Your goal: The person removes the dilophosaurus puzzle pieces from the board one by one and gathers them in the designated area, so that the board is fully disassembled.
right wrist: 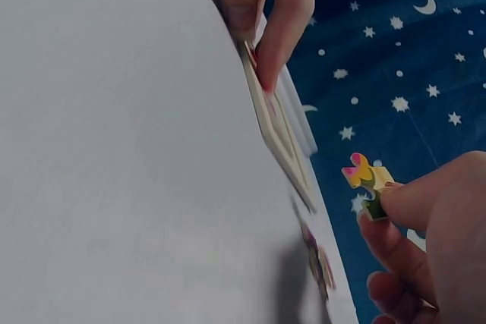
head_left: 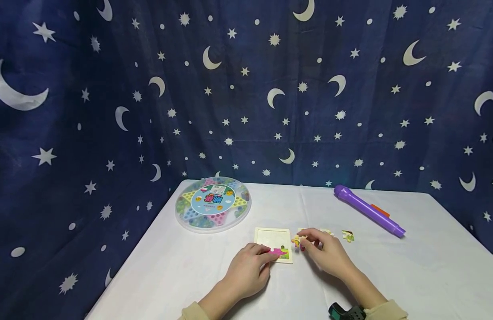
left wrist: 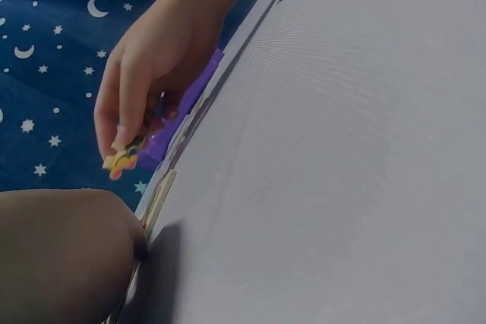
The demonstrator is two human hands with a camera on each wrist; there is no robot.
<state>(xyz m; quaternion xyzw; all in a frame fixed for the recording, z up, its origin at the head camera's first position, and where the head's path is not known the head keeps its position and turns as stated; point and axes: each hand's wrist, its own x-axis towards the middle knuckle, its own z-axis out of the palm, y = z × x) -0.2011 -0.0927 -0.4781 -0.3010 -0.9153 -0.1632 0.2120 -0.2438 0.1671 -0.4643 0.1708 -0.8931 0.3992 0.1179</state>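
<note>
My left hand [head_left: 248,269] holds the near edge of a small square puzzle tray [head_left: 272,230], thumb at the outer side and a fingertip inside the rim, as the right wrist view shows. A pink and green section [head_left: 277,252] of picture fills the tray's near right part. Just right of the tray, my right hand [head_left: 326,253] pinches a yellow, pink and green puzzle piece [right wrist: 370,180] between thumb and fingers, raised above the table. Farther right lies a loose puzzle piece [head_left: 348,235], and others are partly hidden behind the right hand.
A round clear-rimmed board game box [head_left: 213,200] lies at the back left of the white table [head_left: 150,284]. Back right is a purple microphone-shaped tube [head_left: 368,211] with an orange part beside it. A dark starry curtain [head_left: 250,102] hangs behind the table.
</note>
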